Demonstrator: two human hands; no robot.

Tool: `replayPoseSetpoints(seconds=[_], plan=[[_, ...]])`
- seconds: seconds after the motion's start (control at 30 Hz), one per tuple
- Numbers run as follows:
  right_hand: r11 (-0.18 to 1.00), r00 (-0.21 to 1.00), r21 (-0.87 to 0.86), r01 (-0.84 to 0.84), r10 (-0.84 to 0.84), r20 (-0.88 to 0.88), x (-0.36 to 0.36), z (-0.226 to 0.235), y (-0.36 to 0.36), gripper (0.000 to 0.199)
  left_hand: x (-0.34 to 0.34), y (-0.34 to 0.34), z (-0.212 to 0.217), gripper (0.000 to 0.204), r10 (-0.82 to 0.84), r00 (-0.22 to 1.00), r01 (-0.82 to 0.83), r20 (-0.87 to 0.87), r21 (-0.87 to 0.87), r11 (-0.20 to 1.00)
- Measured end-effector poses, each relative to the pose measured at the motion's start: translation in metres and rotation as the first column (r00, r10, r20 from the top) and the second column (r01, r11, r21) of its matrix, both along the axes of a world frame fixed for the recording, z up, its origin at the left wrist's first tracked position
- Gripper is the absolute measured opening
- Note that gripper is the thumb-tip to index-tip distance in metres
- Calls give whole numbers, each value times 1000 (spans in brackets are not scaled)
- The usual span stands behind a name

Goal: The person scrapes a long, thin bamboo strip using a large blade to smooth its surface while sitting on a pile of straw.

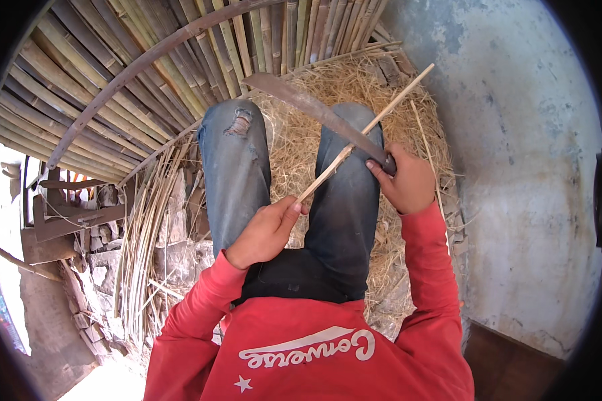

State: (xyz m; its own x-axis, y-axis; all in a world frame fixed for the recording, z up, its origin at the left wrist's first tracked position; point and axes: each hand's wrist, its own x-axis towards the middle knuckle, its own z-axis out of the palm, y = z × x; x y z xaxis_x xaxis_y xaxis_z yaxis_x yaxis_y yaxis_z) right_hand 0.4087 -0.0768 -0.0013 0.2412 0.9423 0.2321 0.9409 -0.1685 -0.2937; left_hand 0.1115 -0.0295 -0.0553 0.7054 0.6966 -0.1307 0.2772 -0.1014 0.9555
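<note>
My left hand [271, 230] is closed around the near end of a thin, pale bamboo strip [405, 94]. The strip slants up and away to the right, over my right thigh. In my right hand [410, 177] is the handle end of a machete [314, 111], whose dark, worn blade points to the far left above my knees. Blade and strip cross just left of my right hand and appear to touch there. My fingers hide most of the machete's handle.
Pale shavings [294, 147] cover the ground around my legs. Split bamboo poles [267, 40] stand side by side ahead, crossed by a curved bar [160, 50]. Long thin strips [140, 247] are heaped at the left. A stained plaster wall [515, 167] rises close on the right.
</note>
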Motion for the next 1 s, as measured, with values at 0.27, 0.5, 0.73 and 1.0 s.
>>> replayPoseSetpoints(seconds=[0.27,0.5,0.73,1.0], plan=[[994,1000,-103,19,-17,21,13,-16,5,67,3,-2,-1,38,-11,1000,13,18,-59,998],[984,980,-26,179,-176,93,66,-23,42,72,-1,-4,3,38,9,1000,-9,-13,-14,1000],[885,881,-24,465,-460,110,164,-15,76,82,-7,0,4,39,-4,1000,5,-10,46,999],[909,911,56,412,-411,-30,123,-26,72,79,-5,6,-9,43,-62,995,74,77,-160,984]])
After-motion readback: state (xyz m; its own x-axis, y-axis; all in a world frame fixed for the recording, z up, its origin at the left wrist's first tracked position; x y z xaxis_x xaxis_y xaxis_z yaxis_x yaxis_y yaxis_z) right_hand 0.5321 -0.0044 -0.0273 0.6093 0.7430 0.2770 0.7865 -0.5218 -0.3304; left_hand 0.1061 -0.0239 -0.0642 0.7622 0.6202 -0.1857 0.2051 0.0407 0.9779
